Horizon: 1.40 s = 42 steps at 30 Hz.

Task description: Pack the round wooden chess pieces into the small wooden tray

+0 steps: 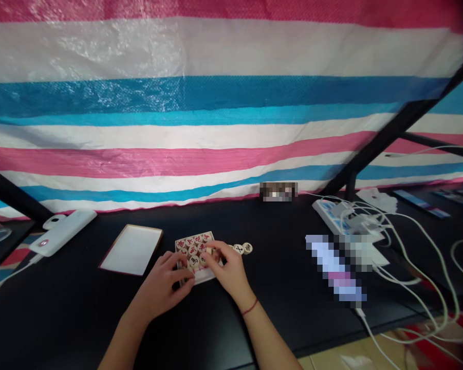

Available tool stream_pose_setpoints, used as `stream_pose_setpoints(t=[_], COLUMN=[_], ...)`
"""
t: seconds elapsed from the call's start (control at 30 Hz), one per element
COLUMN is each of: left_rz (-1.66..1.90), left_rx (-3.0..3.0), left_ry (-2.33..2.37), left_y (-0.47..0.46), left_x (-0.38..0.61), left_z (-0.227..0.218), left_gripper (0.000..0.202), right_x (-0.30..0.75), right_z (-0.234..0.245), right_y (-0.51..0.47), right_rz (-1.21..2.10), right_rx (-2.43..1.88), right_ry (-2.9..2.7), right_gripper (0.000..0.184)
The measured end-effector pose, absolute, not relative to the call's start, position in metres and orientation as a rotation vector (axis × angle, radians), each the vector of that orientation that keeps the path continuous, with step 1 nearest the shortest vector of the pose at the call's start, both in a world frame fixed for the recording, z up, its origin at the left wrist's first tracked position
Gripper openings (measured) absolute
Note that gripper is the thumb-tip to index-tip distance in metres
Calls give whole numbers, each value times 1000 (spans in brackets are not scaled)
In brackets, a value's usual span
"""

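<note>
Left hand (159, 289) and right hand (226, 268) curl half-closed over xiangqi pieces (192, 250) on a tray (202, 277), any grip hidden.

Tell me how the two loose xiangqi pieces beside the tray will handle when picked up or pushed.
The loose xiangqi pieces look like solid wooden discs, so they are probably stiff and fairly light. Lying flat, they would likely slide rather than roll when pushed, though one tipped onto its round edge could roll away. Their smooth-looking rims may be slightly slippery to pinch.
</note>
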<state>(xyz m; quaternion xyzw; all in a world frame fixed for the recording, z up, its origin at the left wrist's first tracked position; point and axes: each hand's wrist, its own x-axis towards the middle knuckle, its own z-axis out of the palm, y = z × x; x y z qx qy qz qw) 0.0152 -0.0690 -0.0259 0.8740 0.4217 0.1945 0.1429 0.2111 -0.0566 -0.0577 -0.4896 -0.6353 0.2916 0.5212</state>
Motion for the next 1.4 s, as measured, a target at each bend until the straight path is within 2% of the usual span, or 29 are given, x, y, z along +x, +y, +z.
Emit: stream_pose_setpoints(t=[0.1,0.23,0.37,0.47,0.6,0.83,0.97,1.07,1.23,1.4], left_rz=[569,558,745,915,909,905,939,934,999,985], left_rx=[2523,2527,2409,2258,2131,2129,2138,2139,2196,2230], left_ry=[1205,1210,1259,1348,1388,1394,1386,1388,1419,1398], left_y=[-69,-67,-62,-58,-56,-57,-57,-57,-55,-56], left_x=[15,15,10,3,-3,0,0,-1,0,5], left_z=[-27,-31,-38,-44,-47,-48,-49,-51,-56,-56], left_gripper=[17,17,18,16,19,17,17,17,17,18], right_x=[210,208,203,198,192,189,190,188,192,234], right_z=[-56,-49,-43,-42,-46,-53,-54,-54,-50,-48], right_y=[-58,-63,-70,-74,-77,-77,-76,-77,-74,-59], right_rz=[687,673,669,604,494,338,346,369,470,326], right_rx=[-1097,-1050,-994,-1015,-1087,-1124,-1182,-1168,-1082,-1261], right_ry=[-1554,-1637,-1799,-1950,-2129,-2237,-2258,-2275,-2083,-1528], right_gripper=[13,22,30,22,6,9,15,12,13,13])
